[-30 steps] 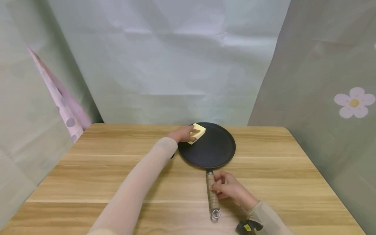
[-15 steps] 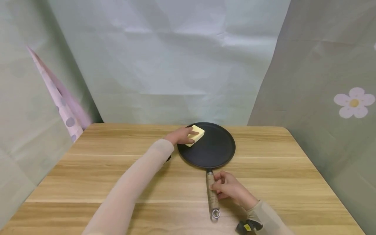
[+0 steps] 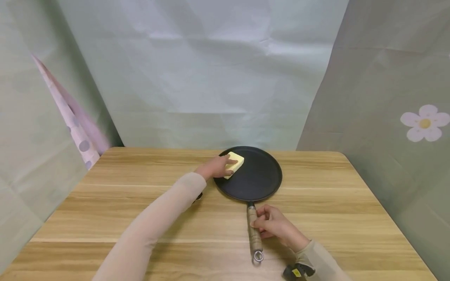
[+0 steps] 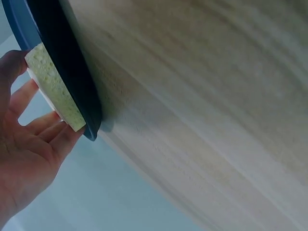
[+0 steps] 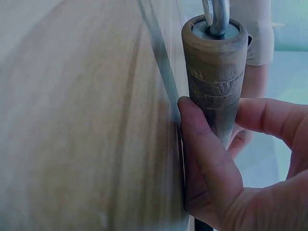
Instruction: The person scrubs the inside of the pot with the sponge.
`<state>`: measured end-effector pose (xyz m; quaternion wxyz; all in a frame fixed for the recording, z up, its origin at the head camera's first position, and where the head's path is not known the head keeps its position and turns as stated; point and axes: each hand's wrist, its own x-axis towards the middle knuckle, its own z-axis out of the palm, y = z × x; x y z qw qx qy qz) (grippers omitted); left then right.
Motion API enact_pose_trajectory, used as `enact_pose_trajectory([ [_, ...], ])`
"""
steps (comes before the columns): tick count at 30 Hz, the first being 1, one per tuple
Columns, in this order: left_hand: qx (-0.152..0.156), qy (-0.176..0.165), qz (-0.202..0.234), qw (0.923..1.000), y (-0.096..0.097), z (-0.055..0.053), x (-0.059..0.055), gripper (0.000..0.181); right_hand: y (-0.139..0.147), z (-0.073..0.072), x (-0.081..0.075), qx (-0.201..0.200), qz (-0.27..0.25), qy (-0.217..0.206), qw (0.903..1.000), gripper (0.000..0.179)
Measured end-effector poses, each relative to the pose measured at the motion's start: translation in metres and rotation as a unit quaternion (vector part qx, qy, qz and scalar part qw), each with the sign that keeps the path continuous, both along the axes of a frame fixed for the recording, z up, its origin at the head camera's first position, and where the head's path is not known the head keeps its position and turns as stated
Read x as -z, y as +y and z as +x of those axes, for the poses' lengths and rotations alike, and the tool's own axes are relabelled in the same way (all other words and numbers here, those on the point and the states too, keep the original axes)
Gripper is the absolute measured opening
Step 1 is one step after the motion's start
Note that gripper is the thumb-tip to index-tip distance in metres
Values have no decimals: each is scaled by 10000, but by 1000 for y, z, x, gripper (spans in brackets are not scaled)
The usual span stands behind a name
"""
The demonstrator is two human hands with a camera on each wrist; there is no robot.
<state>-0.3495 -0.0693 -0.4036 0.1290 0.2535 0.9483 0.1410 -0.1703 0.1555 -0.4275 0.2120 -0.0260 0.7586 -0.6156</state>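
A round black flat pan (image 3: 258, 171) lies near the table's far edge, its wooden handle (image 3: 254, 230) pointing toward me. On the pan's left side my left hand (image 3: 217, 167) grips a pale yellow sponge (image 3: 236, 163) between thumb and fingers. The left wrist view has the sponge (image 4: 54, 86) edge-on against the pan's surface, inside the rim (image 4: 72, 72). My right hand (image 3: 275, 226) pinches the handle from the right. Close up in the right wrist view, thumb and fingers hold the handle (image 5: 216, 77) on both sides, and a metal ring (image 5: 219, 14) hangs at its end.
The wooden table (image 3: 112, 207) spreads out on both sides of the pan. A pale fabric backdrop (image 3: 211, 78) rises right behind its far edge. A black strap device (image 3: 297, 271) sits at my right wrist.
My left hand has drawn the sponge slightly toward me along the left part of the pan. The right hand and the pan stay nearly where they were.
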Motion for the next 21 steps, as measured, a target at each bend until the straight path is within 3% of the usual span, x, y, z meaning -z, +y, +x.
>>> enact_pose_trajectory([
  [9,111,205,189,9995,-1,14,3,55,0,0,0,37,41,-11,10000,36],
  [21,232,592,-20,9980,-2,29,5,54,1,2,-1,-10,-17,-75,10000,37],
])
